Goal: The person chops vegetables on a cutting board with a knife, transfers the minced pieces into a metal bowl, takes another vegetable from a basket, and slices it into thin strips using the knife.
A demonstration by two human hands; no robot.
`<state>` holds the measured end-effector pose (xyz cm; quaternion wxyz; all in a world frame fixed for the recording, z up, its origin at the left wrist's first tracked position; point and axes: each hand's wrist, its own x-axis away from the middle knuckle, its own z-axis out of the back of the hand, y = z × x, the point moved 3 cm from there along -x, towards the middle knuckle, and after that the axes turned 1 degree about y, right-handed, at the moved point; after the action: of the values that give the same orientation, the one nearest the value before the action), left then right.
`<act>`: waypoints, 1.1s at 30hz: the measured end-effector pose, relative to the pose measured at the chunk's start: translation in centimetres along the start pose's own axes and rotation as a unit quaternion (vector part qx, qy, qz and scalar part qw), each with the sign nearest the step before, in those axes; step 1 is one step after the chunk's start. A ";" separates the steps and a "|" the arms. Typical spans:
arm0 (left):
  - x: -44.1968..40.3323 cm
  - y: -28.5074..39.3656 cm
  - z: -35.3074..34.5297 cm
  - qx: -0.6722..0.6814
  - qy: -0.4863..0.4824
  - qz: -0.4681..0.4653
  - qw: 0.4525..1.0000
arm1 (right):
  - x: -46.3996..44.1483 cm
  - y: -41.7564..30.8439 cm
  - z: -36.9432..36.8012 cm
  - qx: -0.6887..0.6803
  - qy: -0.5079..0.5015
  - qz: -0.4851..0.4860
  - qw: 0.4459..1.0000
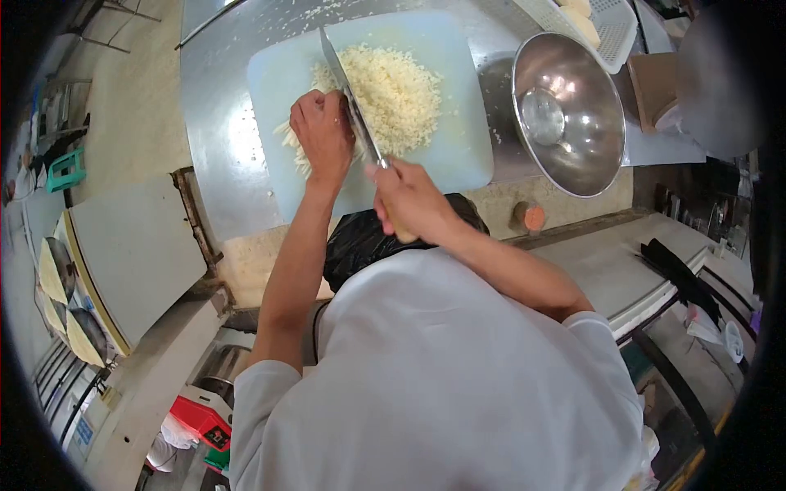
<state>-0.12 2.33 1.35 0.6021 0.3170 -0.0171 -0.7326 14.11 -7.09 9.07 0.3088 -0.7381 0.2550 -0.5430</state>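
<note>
My right hand [415, 199] is wrapped around the handle of a kitchen knife [347, 92]. Its long blade slants up and left across a pale blue cutting board [463, 155]. My left hand [323, 135] is closed, its fingers curled over pale vegetable strips [293, 141] just left of the blade. Those strips are partly hidden beneath the hand. A spread heap of finely chopped pale vegetable [397, 98] lies right of the knife; its exact kind I cannot tell.
A steel mixing bowl [594, 123] stands right of the board on the metal table [217, 123]. Behind it is a white perforated basket [616, 37] with pale pieces inside. A black plastic bag [352, 245] hangs by the table's near edge. Bits of food dot the metal.
</note>
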 end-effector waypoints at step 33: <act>0.5 -1.5 1.2 0.033 -0.020 -0.036 0.999 | -0.6 0.2 -1.2 0.007 0.015 0.000 1.000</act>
<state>-2.00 1.87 1.46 0.5639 0.3226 -0.0422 -0.7591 12.75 -6.99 8.80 0.3099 -0.7276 0.2557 -0.5561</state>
